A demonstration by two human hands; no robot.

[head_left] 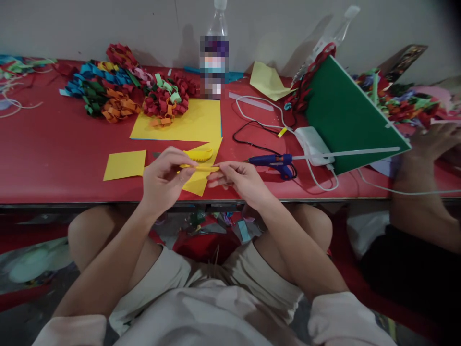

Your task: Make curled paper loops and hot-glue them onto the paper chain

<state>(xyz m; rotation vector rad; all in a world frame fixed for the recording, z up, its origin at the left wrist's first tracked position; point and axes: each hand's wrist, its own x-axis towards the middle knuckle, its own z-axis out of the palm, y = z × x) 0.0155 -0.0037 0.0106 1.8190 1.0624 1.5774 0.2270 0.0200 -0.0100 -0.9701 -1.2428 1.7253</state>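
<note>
Between my fingertips I hold a narrow folded strip of yellow paper (206, 168) just above the table's front part. My left hand (166, 179) pinches its left end, and my right hand (242, 180) pinches the right end with thumb and forefinger. Behind the strip lies a yellow utility knife (199, 154), partly covered by my left hand. Under it is a slanted piece of yellow paper (195, 185). A smaller yellow square (124, 165) rests to the left of my left hand. Just beyond my right hand sits a blue hot glue gun (272, 161) with a long glue stick.
Colourful paper chains (120, 89) are heaped on the red table (54, 144), some over yellow sheets (201, 120). A plastic bottle (218, 24) stands behind. At right, a green board (345, 110) leans beside a white power strip (313, 144) and cords. Another person's hand (428, 139) is at far right.
</note>
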